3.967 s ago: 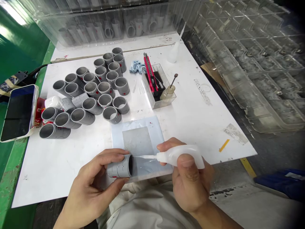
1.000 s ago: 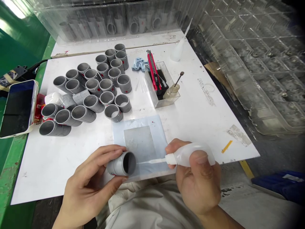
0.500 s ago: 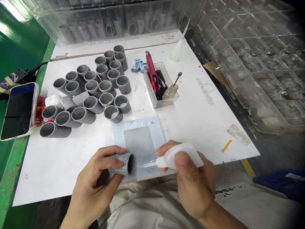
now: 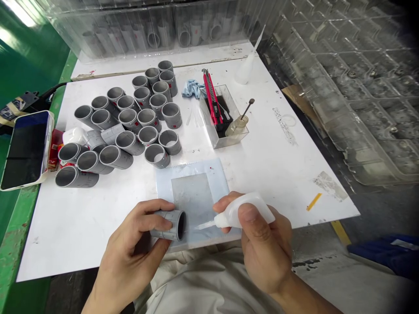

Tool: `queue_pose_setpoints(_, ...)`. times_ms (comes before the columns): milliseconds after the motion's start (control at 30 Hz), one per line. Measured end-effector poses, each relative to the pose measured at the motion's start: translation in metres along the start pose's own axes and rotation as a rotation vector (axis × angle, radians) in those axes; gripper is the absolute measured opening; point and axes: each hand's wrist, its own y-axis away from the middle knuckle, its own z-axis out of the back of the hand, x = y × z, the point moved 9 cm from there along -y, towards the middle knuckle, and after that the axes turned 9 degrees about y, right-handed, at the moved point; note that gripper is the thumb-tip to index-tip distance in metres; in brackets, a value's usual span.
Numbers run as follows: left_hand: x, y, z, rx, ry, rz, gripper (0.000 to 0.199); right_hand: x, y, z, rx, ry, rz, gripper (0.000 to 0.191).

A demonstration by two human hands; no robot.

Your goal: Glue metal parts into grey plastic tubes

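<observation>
My left hand (image 4: 135, 244) is closed around a grey tube (image 4: 166, 225) lying on its side, its open end turned to the right. A white squeeze bottle (image 4: 247, 210) with a thin nozzle is gripped in my right hand (image 4: 265, 244), the thumb pressed on its side. The nozzle tip points left toward the tube's rim, a short gap away from it. Under both lies a pale blue cloth (image 4: 219, 179) with a grey rectangular sheet (image 4: 192, 196) on it. What is inside the held tube is too dark to tell.
Several grey tubes (image 4: 149, 120) crowd the table's left half. A clear box (image 4: 225, 141) holds a red cutter (image 4: 212, 98) and a small jar (image 4: 237, 126). Behind stand another nozzle bottle (image 4: 244, 72) and plastic trays (image 4: 131, 52). A phone (image 4: 26, 150) lies at the left edge.
The squeeze bottle and my right hand have shifted slightly left. The tube stays in my left hand, nearly unmoved. The whole view has moved a little.
</observation>
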Motion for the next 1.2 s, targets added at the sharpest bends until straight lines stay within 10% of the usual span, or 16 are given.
queue_pose_setpoints(1200,-0.001,0.0,0.0,0.046,-0.037,-0.001,0.043,0.003,0.002,0.011,-0.175,-0.051,0.088,0.035)
